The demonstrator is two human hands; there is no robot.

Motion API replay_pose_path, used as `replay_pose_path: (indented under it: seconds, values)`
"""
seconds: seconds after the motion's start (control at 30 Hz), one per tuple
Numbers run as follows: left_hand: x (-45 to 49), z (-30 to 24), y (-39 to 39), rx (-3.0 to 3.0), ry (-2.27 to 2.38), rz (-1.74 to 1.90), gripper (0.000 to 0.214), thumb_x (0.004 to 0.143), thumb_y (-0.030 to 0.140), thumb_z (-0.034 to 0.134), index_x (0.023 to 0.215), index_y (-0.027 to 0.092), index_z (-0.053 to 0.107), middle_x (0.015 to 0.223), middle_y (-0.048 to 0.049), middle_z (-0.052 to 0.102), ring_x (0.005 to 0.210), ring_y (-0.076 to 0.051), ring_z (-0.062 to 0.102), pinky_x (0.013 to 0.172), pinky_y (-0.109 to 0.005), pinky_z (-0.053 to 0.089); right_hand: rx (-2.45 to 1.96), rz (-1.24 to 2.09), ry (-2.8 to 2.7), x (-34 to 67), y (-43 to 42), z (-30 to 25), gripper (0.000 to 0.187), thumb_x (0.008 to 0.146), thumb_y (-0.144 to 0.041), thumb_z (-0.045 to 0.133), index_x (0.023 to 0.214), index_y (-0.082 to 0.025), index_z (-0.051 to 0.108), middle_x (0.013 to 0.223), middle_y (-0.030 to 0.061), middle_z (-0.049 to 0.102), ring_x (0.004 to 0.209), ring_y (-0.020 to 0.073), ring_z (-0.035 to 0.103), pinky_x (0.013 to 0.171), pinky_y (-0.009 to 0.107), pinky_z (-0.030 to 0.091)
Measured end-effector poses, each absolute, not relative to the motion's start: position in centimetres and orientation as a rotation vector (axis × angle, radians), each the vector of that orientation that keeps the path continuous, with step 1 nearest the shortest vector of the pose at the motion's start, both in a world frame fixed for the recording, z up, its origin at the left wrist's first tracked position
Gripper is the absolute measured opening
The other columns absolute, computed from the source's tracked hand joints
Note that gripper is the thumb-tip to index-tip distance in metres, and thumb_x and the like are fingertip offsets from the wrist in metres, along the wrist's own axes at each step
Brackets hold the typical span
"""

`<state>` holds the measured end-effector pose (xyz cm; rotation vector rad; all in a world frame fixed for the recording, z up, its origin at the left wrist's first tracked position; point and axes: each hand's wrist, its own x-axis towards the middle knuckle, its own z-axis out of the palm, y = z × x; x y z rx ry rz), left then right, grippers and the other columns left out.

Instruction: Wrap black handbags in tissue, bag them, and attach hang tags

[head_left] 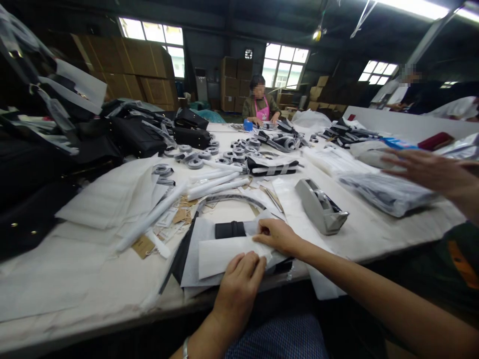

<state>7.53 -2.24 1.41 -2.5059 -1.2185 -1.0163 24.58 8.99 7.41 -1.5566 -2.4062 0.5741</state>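
Note:
A black handbag point(182, 254) lies at the table's front edge, partly covered by white foam sheet point(213, 257). Its handle point(232, 197), wrapped in clear film, arches away from me, and a black strap-like part point(229, 230) shows above the foam. My left hand point(239, 284) is closed at the sheet's near side, its bent fingers close together and pressing on the foam. With thumb and forefinger, my right hand point(279, 237) pinches the sheet near its right end. A grey tape dispenser point(322, 207) stands to the right of this hand.
Paper tags point(144, 246) and foam tubes point(213, 184) lie beyond the bag. Foam sheets point(112, 194) and black bags point(134, 134) fill the left. At right, another person's hand point(430, 172) hovers over a film-wrapped packet point(389, 192). A person in a pink apron point(262, 110) works opposite.

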Motion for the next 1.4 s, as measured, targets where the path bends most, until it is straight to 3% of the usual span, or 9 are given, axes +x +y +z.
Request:
replay_pose_path:
  seconds: [0.2,0.4,0.67,0.8,0.93,1.03,1.1,1.3,1.4]
  values:
    - [7.6,1.3,-2.1,-2.451,-1.216,-0.859,0.031,0.096,0.014,0.045,0.122,0.017,0.061,0.146,-0.0182,0.051,0.134,-0.029,0.05,0.102,-0.041,0.05,-1.547,0.571,-2.406,24.5,9.4,7.0,0.013,0.085,-0.03,0.067,0.084,-0.02,0.06,0.071,-0.0009,0.066,0.066,0.0139,0.058,0.058,0.024,0.034]
    - [8.1,1.6,-2.0,-2.461,-1.261,-0.73,0.027,0.094,0.016,0.052,0.119,0.019,0.06,0.135,-0.0167,0.061,0.127,-0.029,0.057,0.099,-0.04,0.05,-1.599,0.491,-2.386,24.1,10.0,6.9,0.026,0.086,-0.025,0.065,0.109,-0.02,0.054,0.068,-0.003,0.064,0.065,0.0158,0.059,0.059,0.025,0.031]
    - [8.1,2.1,-2.0,-2.481,-1.255,-0.632,0.036,0.089,0.011,0.056,0.124,0.018,0.058,0.136,-0.0167,0.061,0.126,-0.029,0.057,0.098,-0.042,0.05,-1.596,0.4,-2.251,25.9,9.7,8.1,0.019,0.088,-0.029,0.065,0.105,-0.023,0.059,0.08,-0.0004,0.069,0.072,0.016,0.063,0.065,0.025,0.04]
    - [8.0,1.9,-2.0,-2.505,-1.268,-0.637,0.045,0.084,0.006,0.056,0.128,0.019,0.058,0.139,-0.0154,0.058,0.128,-0.029,0.055,0.1,-0.043,0.049,-1.646,0.181,-1.938,33.2,10.0,10.0,0.023,0.093,-0.039,0.055,0.108,-0.023,0.063,0.107,0.0065,0.07,0.098,0.0217,0.064,0.089,0.033,0.045]
    - [7.9,1.9,-2.2,-2.503,-1.276,-0.668,0.049,0.082,0.002,0.055,0.127,0.02,0.059,0.14,-0.014,0.058,0.128,-0.028,0.056,0.1,-0.043,0.05,-1.834,0.071,-1.616,41.8,11.9,11.3,0.023,0.086,-0.035,0.06,0.097,-0.017,0.069,0.131,0.0153,0.06,0.133,0.0313,0.043,0.11,0.043,0.032]
    - [7.9,2.0,-2.3,-2.503,-1.282,-0.66,0.052,0.081,0.001,0.054,0.129,0.02,0.058,0.141,-0.0138,0.057,0.129,-0.028,0.055,0.101,-0.042,0.05,-1.981,0.244,-1.471,45.5,13.5,10.9,0.028,0.082,-0.04,0.064,0.066,-0.018,0.069,0.1,0.0151,0.071,0.116,0.0323,0.057,0.099,0.041,0.04]
    - [7.9,2.0,-2.3,-2.506,-1.277,-0.649,0.053,0.081,0.001,0.053,0.13,0.019,0.057,0.141,-0.0144,0.057,0.129,-0.029,0.055,0.101,-0.043,0.05,-2.016,0.39,-1.396,46.3,14.2,10.1,0.036,0.083,-0.044,0.063,0.058,-0.018,0.068,0.084,0.0125,0.072,0.099,0.0285,0.064,0.087,0.036,0.045]
    - [7.8,1.6,-2.2,-2.507,-1.28,-0.629,0.054,0.08,-0.001,0.051,0.13,0.02,0.057,0.143,-0.014,0.055,0.131,-0.029,0.053,0.101,-0.044,0.05,-1.873,0.708,-1.157,45.8,14.8,8.8,0.037,0.075,-0.049,0.069,0.074,-0.012,0.074,0.084,0.0136,0.073,0.081,0.0252,0.067,0.069,0.034,0.048]
    - [7.8,1.4,-2.2,-2.514,-1.277,-0.619,0.055,0.081,-0.001,0.05,0.131,0.02,0.056,0.144,-0.0142,0.055,0.132,-0.029,0.053,0.101,-0.044,0.05,-1.722,0.752,-1.062,45.7,14.2,9.7,0.036,0.074,-0.049,0.069,0.075,-0.013,0.072,0.097,0.0159,0.074,0.098,0.0287,0.066,0.077,0.036,0.051]
